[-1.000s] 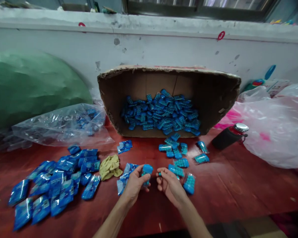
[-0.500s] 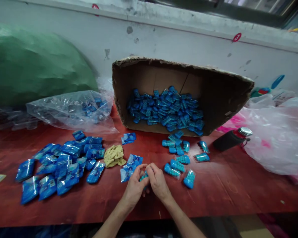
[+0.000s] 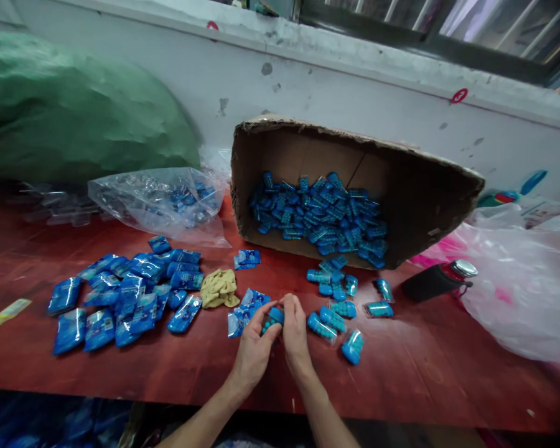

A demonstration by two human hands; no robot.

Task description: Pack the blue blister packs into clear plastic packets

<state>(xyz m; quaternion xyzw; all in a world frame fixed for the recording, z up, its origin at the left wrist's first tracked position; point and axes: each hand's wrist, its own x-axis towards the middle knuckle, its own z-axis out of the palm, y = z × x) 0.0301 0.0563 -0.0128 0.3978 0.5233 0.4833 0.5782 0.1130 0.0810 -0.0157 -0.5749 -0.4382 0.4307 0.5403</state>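
Observation:
Between my hands, above the front of the table, is a small clear bottle (image 3: 273, 318) with a blue cap and blue-green beads inside. My left hand (image 3: 256, 345) is closed around it, thumb across its near side. The bent fingers of my right hand (image 3: 295, 326) press together at the cap's right edge; their tips are partly hidden. Flat blue printed pouches (image 3: 240, 320) lie just left of my hands. To the right are several loose bottles of the same kind (image 3: 331, 318). A crumpled yellowish cloth (image 3: 218, 289) sits beyond the pouches.
A tilted cardboard box (image 3: 429, 211) holds many more bottles. Filled blue pouches (image 3: 133, 292) are heaped at left, before a clear plastic bag (image 3: 135, 199) and a large green sack (image 3: 74, 112). A dark flask (image 3: 432, 283) lies at right beside white plastic bags (image 3: 518, 280).
My right hand has shifted off the bottle's top to its right side, so the blue cap now shows. My left hand still holds the bottle. The camera view has turned slightly.

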